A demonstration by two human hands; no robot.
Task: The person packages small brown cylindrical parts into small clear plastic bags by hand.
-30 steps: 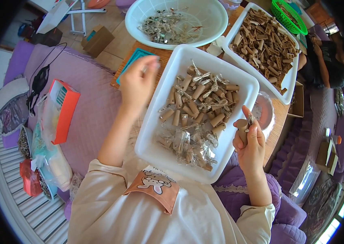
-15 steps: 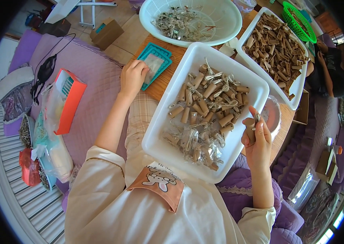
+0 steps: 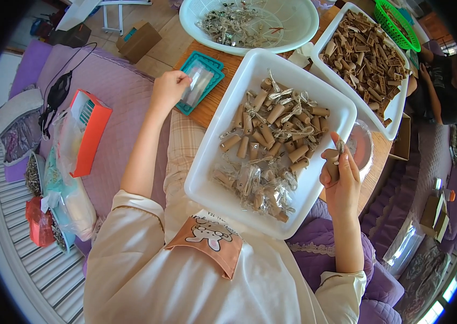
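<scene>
My left hand [image 3: 170, 90] is at the left edge of the teal tray [image 3: 183, 107], its thumb and fingers pinched together; what they hold, if anything, is too thin or hidden to make out. Small clear plastic bags [image 3: 200, 81] lie in that tray. To the right, my right hand [image 3: 343, 186] is closed around a short brown cylinder [image 3: 332, 162] with a twine cord, held upright beside the rim of the white bin [image 3: 207, 194]. Inside this bin lie several similar brown cylinders [image 3: 267, 132] with cords, and some wrapped in clear plastic [image 3: 261, 191] are heaped at its near end.
Behind the bin stands a pale green basin [image 3: 188, 32] of small wrapped pieces. A second white bin [image 3: 398, 121] of brown pieces and a green basket [image 3: 409, 38] are at far right. An orange-red box [image 3: 94, 135] rests on the purple couch. Another person [image 3: 439, 86] sits at right.
My left hand has lifted slightly up and left off the bags in the teal tray, its fingers now pinched. My right hand keeps the brown cylinder in nearly the same place.
</scene>
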